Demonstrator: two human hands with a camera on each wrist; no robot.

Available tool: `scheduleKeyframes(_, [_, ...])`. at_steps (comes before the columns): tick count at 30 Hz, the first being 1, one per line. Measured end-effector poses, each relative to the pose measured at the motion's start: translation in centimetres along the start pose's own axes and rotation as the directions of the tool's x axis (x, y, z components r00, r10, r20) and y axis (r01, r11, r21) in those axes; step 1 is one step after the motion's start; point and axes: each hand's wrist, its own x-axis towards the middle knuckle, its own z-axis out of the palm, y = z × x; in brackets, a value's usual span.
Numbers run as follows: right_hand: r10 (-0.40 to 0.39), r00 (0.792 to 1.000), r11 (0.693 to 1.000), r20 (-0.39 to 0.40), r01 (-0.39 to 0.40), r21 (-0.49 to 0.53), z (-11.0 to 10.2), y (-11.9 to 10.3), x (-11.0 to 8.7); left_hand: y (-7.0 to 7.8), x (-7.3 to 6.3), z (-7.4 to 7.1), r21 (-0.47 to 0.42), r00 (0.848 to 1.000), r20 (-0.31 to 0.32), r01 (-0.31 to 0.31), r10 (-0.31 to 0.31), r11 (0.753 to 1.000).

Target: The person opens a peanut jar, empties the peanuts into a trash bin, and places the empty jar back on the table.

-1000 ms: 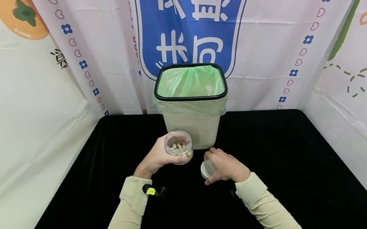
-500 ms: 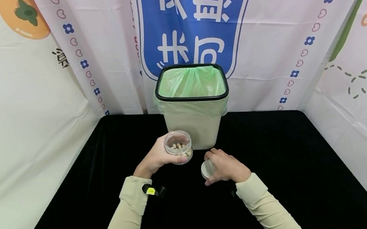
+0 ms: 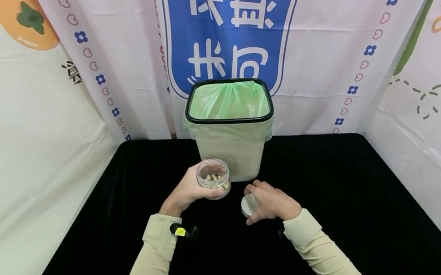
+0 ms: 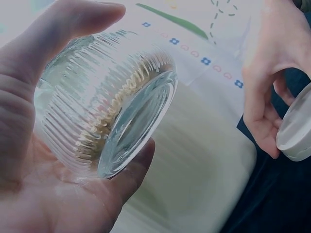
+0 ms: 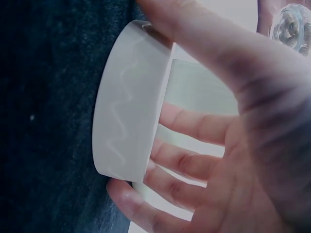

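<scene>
In the head view my left hand [image 3: 186, 192] grips a clear, open-topped jar [image 3: 213, 179] from its left side. Small pale nut-like pieces [image 3: 214, 177] lie inside it. The left wrist view shows the ribbed wall of this jar [image 4: 92, 102], tilted, with the thumb across one side and the fingers behind it. Lower and to the right, my right hand [image 3: 275, 202] holds a white round lid [image 3: 249, 204] by its edge. Seen from the right wrist, the lid [image 5: 129, 107] stands nearly on edge between thumb and fingertips, apart from the jar.
Just beyond both hands stands a pale bin [image 3: 243, 157] with a black rim, lined with a green plastic bag [image 3: 228, 100]. Black cloth [image 3: 325, 179] covers the table. Printed fabric curtains [image 3: 134, 74] enclose the back and both sides.
Both hands keep their holds on the jar and the lid, almost still. The head view shifts only slightly.
</scene>
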Motion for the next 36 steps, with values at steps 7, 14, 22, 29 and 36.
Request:
scheduleKeyframes(7, [0.016,1.000,0.999,-0.006,-0.016,0.030,0.2,0.3,-0.1,-0.2,0.1,-0.2,0.011,1.000,-0.015,-0.009,0.010,1.000])
scheduleKeyframes(14, [0.064,0.998,0.995,0.015,-0.065,0.075,-0.9,0.2,-0.5,-0.2,0.2,-0.3,0.017,0.999,-0.017,-0.030,0.030,0.999])
scheduleKeyframes(22, [0.085,0.996,0.995,-0.025,-0.083,0.061,-1.9,0.3,-0.9,-0.2,0.3,-0.5,0.014,0.998,-0.054,-0.026,0.027,1.000])
scheduleKeyframes(29, [0.100,0.991,0.994,-0.093,-0.095,0.058,-2.8,1.0,-1.4,-0.2,0.7,-0.6,0.021,0.998,-0.065,-0.015,0.016,1.000])
scheduleKeyframes(36, [0.120,0.977,0.993,-0.178,-0.117,0.023,-4.6,1.8,-2.3,-0.1,0.2,-0.6,0.012,0.996,-0.083,0.016,-0.015,1.000])
